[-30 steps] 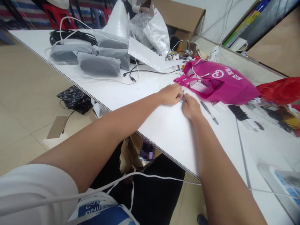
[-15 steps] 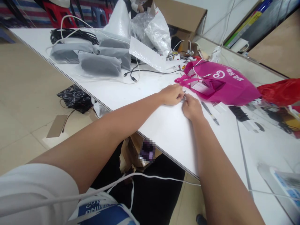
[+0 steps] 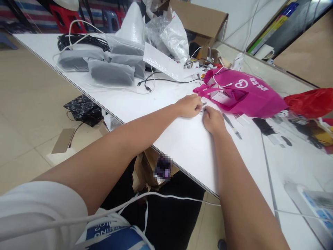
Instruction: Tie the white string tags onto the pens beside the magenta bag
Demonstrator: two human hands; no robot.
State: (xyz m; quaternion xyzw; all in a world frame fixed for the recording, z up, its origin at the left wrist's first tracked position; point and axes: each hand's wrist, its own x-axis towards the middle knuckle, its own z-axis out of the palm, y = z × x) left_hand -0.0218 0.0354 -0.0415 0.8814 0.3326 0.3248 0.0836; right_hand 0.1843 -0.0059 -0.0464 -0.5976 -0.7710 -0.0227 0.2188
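My left hand [image 3: 190, 105] rests on the white table [image 3: 187, 146] with its fingers curled closed. Right beside it, my right hand [image 3: 213, 119] is closed too, its fingertips close to the left ones. Between the two hands shows a small, thin greyish piece [image 3: 203, 109], mostly covered by the fingers and too small to name. To the right of my right hand lies a slim dark-and-clear pen-like object [image 3: 232, 126]. Just beyond the hands is a magenta bag [image 3: 260, 99] on its side, with a white box [image 3: 224, 97] showing at its opening.
Several grey wrapped packages [image 3: 111, 73] and a black cable coil [image 3: 82, 41] lie at the far left. Behind stand white plastic bags [image 3: 177, 34] and a cardboard box [image 3: 200, 17]. A red bag [image 3: 312, 102] lies to the right. A white cable [image 3: 166, 195] crosses before my lap.
My hands stay in nearly the same place, with a slightly wider gap between the fingertips. The view has shifted a little.
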